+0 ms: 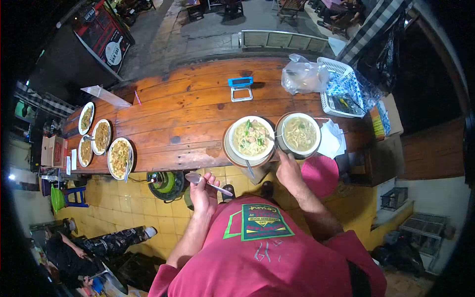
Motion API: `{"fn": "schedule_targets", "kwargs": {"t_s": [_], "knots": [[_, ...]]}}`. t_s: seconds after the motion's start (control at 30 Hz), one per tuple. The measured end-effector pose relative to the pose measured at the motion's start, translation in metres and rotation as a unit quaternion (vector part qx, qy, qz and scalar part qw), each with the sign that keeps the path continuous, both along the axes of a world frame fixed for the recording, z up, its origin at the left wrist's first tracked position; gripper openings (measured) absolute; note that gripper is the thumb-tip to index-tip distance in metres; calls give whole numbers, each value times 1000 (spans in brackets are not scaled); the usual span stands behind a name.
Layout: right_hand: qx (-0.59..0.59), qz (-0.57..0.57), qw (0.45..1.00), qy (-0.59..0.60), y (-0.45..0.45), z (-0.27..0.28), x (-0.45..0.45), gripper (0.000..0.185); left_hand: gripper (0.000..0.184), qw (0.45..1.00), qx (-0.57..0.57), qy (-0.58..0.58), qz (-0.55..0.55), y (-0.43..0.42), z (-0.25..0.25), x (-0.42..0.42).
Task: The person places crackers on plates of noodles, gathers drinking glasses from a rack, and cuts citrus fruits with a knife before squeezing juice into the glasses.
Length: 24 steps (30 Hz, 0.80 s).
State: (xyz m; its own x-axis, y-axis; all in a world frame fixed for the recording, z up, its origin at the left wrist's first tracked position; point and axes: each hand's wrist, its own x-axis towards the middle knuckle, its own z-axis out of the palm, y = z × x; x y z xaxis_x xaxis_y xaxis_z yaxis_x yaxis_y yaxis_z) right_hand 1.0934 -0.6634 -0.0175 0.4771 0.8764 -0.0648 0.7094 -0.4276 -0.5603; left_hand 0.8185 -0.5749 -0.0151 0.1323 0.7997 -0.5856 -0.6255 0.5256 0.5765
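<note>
My left hand (203, 195) is closed around a metal spoon (194, 177), in front of the table edge. My right hand (289, 172) is at the near side of the right noodle soup bowl (300, 134), fingers bent at the rim of the brown plate (280, 121) beneath it. What those fingers grip is hidden. To the left, a second bowl of noodles with greens and sausage slices (253, 137) sits on its own plate, with a spoon or fork (250, 169) leaning over the near rim. Another utensil (278, 135) shows between the bowls.
Several plates of food (119, 157) stand at the table's left end. White napkins (332, 140), a pink container (320, 175), a plastic bag (303, 74) and a white basket (341, 86) are at right. A blue-and-white stand (241, 89) is mid-table. Another person (74, 252) is at lower left.
</note>
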Motion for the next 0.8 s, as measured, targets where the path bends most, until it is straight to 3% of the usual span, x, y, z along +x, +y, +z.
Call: {"fn": "schedule_targets", "kwargs": {"t_s": [0.13,0.27,0.4,0.63,0.8], "knots": [[94,-11,994,-52,12,-2,-3,41,12,1000,-7,3,1,6,6,-9],[27,12,998,-48,25,-3,5,34,13,1000,-13,13,4,10,8,-12],[62,18,996,-66,31,3,13,28,13,1000,5,12,-5,6,10,-10],[27,76,992,-100,68,0,26,31,12,1000,4,5,-4,-4,11,-1],[25,111,989,-94,48,-2,36,29,13,1000,17,1,-1,-11,12,2]]}}
